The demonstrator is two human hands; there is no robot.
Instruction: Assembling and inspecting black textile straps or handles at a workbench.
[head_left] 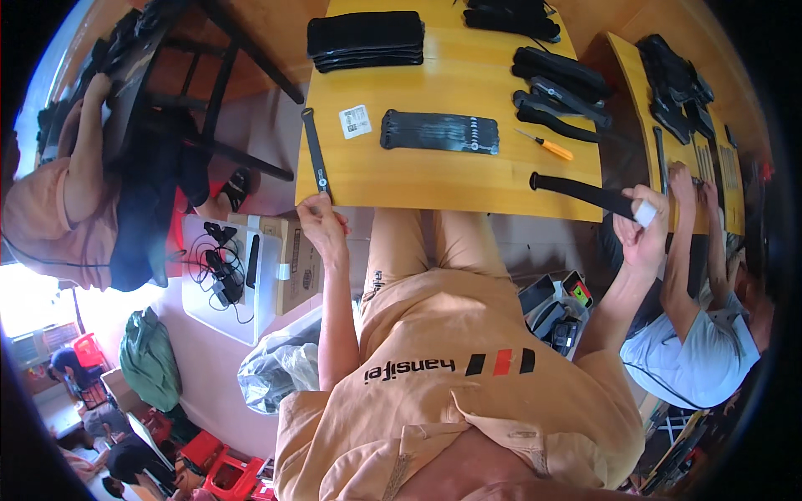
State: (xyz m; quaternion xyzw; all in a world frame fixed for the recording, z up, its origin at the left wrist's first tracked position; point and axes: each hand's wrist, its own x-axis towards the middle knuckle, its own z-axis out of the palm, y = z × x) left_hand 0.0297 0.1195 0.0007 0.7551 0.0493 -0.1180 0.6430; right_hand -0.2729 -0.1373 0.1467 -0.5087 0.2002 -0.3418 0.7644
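Note:
At the left front corner of the yellow table, my left hand is closed with its fingertips at the lower end of a dark hook-and-loop strap. That strap lies along the table's left edge. My right hand is closed round the white-tipped end of another black strap, which reaches leftward over the right front of the table. Between my hands, further back, several matching straps lie side by side as a flat bundle. A white printed label sheet is left of the bundle.
A screwdriver with an orange handle lies right of the bundle. Black strap stacks and loose straps occupy the back. A clear bin with cables stands at lower left. Co-workers sit on both sides, one in white at right.

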